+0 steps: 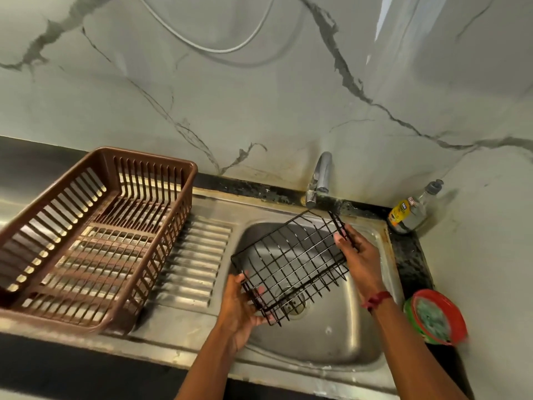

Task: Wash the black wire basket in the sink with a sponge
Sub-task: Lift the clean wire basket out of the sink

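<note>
The black wire basket [291, 264] hangs tilted above the steel sink [340, 339], held by both hands. My left hand [242, 310] grips its near left corner from below. My right hand [357, 255] grips its far right edge, under the tap [318, 177]. A green sponge [431, 319] lies in a small red bowl [458, 321] on the counter right of the sink. No water runs from the tap. The drain shows through the basket's mesh.
A brown plastic dish rack [95, 235] stands on the ribbed steel drainboard [199, 255] at the left. A bottle of dish liquid [409, 212] sits in the back right corner against the marble wall. A black counter edge runs along the front.
</note>
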Demonstrator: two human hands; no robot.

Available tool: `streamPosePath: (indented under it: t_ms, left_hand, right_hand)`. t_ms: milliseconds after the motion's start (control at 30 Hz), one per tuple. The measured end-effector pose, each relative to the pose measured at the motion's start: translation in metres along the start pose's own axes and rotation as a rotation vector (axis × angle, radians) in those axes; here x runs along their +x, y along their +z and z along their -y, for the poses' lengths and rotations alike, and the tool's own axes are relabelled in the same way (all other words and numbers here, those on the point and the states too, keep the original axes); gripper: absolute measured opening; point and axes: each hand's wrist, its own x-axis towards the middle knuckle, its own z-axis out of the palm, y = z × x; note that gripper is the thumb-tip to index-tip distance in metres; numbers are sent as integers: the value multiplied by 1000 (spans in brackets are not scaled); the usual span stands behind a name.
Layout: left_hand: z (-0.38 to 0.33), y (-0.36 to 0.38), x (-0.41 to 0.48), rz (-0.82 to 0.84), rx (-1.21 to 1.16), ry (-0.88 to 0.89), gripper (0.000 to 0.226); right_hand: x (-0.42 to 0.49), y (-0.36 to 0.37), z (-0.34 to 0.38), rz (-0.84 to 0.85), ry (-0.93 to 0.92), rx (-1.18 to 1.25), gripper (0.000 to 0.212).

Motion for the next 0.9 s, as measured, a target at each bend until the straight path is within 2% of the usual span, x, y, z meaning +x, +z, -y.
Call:
streamPosePath:
  t_ms: [133, 200, 233, 300, 400, 467, 533, 633, 700, 767, 833, 900]
  left_hand:
    - [16, -7, 4, -53, -187, -58, 42]
    - [22, -6, 0, -62, -241, -99, 41]
    - [24, -4, -3, -58, -260, -114, 44]
    - [29, 0, -10, -65, -300, -145, 52]
    - [33, 7, -21, -90, -324, -156, 41]
    - [38, 7, -24, -112, -342, -144, 39]
    - [41, 4, -27, -108, -345, -137, 47]
    - [36, 0, -32, -173, -196, -111, 47]
    - [26, -3, -37, -275, -88, 77, 28]
    - [8, -6, -39, -294, -47, 298, 25]
    - [-9, -3, -40, -213, 115, 407, 33]
    - [-22, 5, -39, -56, 449, 422, 43]
  right_hand:
    - [-20, 4, 2, -168, -133, -49, 58]
    - [-32, 13, -2, -283, -147, -43, 73]
    - [-38, 18, -6, -314, -92, -17, 83]
    - [-52, 32, -21, -261, 102, 101, 99]
    - [-72, 50, -46, -3, 317, 375, 95]
    - [-79, 53, -57, 68, 330, 439, 90]
    - [-77, 52, -58, 84, 303, 482, 91]
    - [-71, 49, -51, 79, 287, 556, 99]
    - [-67, 46, -46, 75, 305, 553, 102]
    - [-65, 43, -42, 87, 335, 518, 104]
    - [-63, 40, -42, 115, 389, 481, 103]
    - [-62, 39, -45, 144, 434, 465, 95]
